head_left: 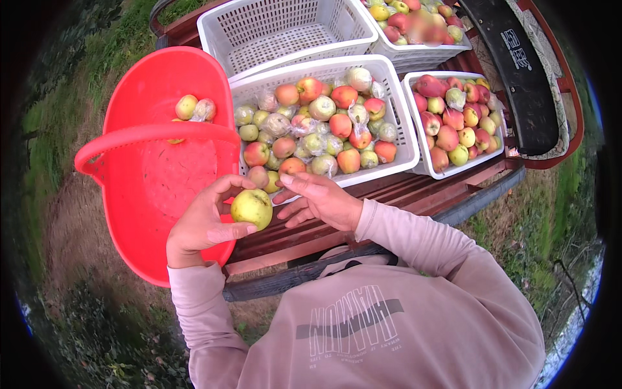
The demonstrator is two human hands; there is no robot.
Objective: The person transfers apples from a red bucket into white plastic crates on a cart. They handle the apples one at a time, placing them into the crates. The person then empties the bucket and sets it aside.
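Observation:
A yellow-green apple (251, 209) with dark specks sits between the thumb and fingers of my left hand (206, 217), above the near edge of the cart. Just to its right is my right hand (319, 202), fingers apart and holding nothing. Both hands are in front of a white crate (405, 129) filled with red, yellow and green apples, several of them in clear plastic bags. Left of my left hand stands a red basket (133, 220) with a broad handle; a few apples (186, 106) lie at its far end.
An empty white crate (285, 39) stands at the far side. Two more crates to the right hold apples: a nearer one (457, 120) and a farther one (414, 55). All rest on a red slatted cart bed (414, 194). A black padded seat back (515, 78) rises at the right.

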